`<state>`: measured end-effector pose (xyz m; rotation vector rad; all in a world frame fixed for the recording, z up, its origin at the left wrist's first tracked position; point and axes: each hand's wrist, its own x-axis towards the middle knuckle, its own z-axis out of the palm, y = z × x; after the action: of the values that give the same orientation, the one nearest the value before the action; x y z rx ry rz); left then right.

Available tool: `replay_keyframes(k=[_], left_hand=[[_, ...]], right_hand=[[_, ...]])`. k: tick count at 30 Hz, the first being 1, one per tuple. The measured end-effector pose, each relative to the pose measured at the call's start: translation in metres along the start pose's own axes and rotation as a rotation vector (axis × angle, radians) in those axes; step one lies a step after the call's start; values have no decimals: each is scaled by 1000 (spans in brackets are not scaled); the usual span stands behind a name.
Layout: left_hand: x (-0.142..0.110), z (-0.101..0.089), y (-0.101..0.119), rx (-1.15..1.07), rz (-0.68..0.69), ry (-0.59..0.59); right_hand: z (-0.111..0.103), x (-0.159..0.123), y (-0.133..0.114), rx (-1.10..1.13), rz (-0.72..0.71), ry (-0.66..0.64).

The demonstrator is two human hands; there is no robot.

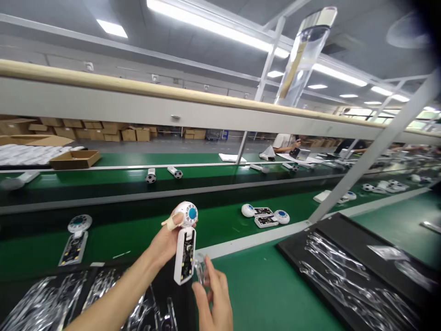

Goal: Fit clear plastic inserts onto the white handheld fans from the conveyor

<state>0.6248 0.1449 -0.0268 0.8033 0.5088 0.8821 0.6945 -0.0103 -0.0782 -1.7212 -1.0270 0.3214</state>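
My left hand (168,239), with a pale cover on one finger, grips a white device (179,264) by its round head. The head has a blue centre with a ring of dark segments, and the body hangs down with its circuit board exposed. Close to the body's right edge, my right hand (216,296) pinches a clear plastic piece (200,269) between thumb and fingers. Whether that piece touches the device I cannot tell. Below my left forearm lies a black tray (91,276) of clear plastic parts (44,299).
Similar open devices (78,239) (265,217) lie on the green conveyor (220,227). A second black tray (292,246) with clear parts stands at right. A slanted white post (372,149) rises beside it. Above runs a shelf rail (206,108) bearing a clear bottle (299,59). Other people sit beyond.
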Motion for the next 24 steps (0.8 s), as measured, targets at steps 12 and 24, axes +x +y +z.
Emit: replay_keyframes(k=[12,24], left_hand=[[-117,-17,72,-393,36,133],[-162,-36,84,309,-166,187]], right_hand=[[71,-51,-98,-221,-187,23],[46,-53,-118,-99,-84,-232]])
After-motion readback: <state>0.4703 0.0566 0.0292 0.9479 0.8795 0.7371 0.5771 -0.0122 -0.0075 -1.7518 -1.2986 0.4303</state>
